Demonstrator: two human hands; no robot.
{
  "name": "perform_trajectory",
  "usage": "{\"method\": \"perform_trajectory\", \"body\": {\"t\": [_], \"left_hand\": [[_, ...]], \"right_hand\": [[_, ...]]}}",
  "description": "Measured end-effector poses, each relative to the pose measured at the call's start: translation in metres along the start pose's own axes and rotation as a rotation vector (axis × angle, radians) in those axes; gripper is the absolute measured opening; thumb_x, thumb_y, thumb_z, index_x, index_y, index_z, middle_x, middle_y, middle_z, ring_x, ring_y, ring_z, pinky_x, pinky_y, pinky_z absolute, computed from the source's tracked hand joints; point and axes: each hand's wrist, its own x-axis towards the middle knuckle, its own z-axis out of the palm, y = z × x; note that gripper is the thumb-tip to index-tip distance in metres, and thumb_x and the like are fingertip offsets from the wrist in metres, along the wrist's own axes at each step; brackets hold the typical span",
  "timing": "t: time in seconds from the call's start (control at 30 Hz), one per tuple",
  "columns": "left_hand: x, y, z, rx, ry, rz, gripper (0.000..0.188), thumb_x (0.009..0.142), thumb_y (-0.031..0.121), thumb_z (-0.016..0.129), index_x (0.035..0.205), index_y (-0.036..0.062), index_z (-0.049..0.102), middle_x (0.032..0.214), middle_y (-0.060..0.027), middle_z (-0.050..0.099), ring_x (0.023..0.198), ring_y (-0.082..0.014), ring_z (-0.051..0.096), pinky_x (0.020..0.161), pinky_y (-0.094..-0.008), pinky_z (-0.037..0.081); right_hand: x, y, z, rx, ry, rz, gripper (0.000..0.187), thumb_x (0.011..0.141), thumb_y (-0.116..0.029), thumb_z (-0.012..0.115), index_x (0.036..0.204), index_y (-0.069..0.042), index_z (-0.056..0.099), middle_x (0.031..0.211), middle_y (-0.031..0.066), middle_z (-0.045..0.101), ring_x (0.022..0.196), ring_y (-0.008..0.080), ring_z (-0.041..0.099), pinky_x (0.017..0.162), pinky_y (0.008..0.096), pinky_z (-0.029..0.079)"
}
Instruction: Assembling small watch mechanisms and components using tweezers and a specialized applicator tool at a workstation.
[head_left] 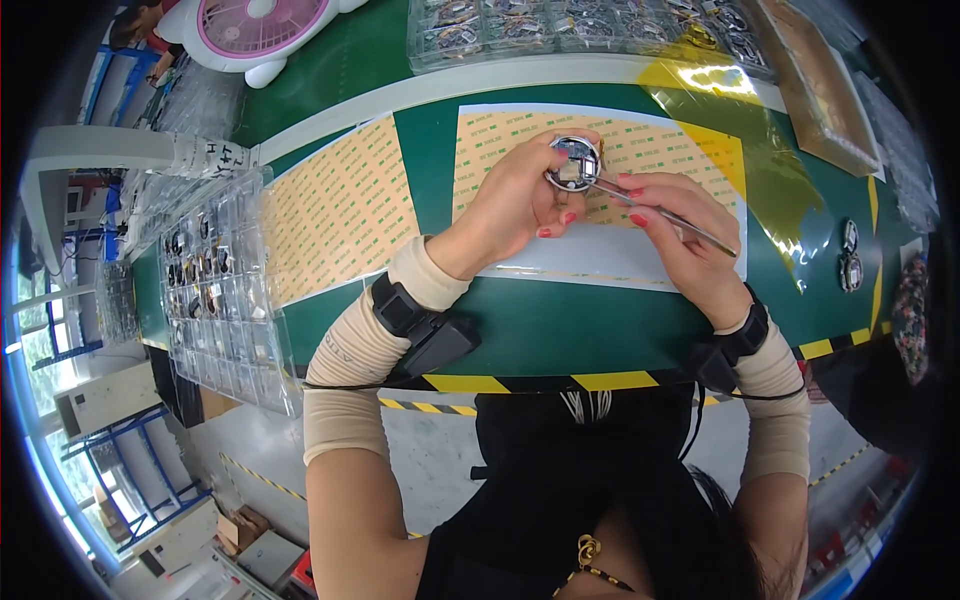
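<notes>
A round circuit-board unit (574,165) is pinched in the left hand (505,205), with tweezers (668,214) brought to its edge.
The unit is gripped at the upper right of the left hand, between thumb and curled fingers, its open face turned upward above a patterned tan sheet (690,150). The tweezers are pinched between the thumb and fingers of the right hand (700,235), with their tips at the unit's lower right rim; whether contact is made cannot be told.
</notes>
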Motion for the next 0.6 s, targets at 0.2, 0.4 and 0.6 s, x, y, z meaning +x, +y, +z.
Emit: {"method": "perform_trajectory", "body": {"t": [0.2,0.4,0.6], "left_hand": [[-0.0033,-0.0046,0.0023,0.119,-0.025,0.012,0.036,0.094,0.031,0.028,0.114,0.0062,0.045,0.078,-0.0088,0.056,0.048,-0.0092,0.038,0.039,-0.0202,0.024],[-0.0052,-0.0035,0.0015,0.28,-0.102,0.02,0.04,0.095,0.037,0.027,0.112,0.0063,0.046,0.078,-0.0083,0.056,0.048,-0.0072,0.036,0.038,-0.019,0.021],[-0.0036,-0.0055,0.0024,0.279,-0.087,0.028,0.04,0.095,0.037,0.026,0.11,0.0058,0.046,0.076,-0.0077,0.056,0.047,-0.0068,0.034,0.038,-0.0191,0.021]], "right_hand": [[0.0005,0.003,-0.0021,0.01,-0.009,0.004,0.014,0.08,0.005,0.057,0.093,0.005,0.059,0.1,0.018,0.061,0.09,0.0237,0.06,0.074,0.0293,0.05],[-0.0016,0.0013,-0.0014,0.645,0.037,0.427,0.014,0.083,0.002,0.054,0.096,0.007,0.058,0.101,0.0171,0.06,0.09,0.0229,0.06,0.075,0.0301,0.05],[-0.0006,0.005,-0.0042,0.353,0.051,0.204,0.016,0.087,-0.002,0.051,0.097,0.008,0.057,0.098,0.0177,0.061,0.085,0.0235,0.063,0.074,0.0307,0.051]]}}
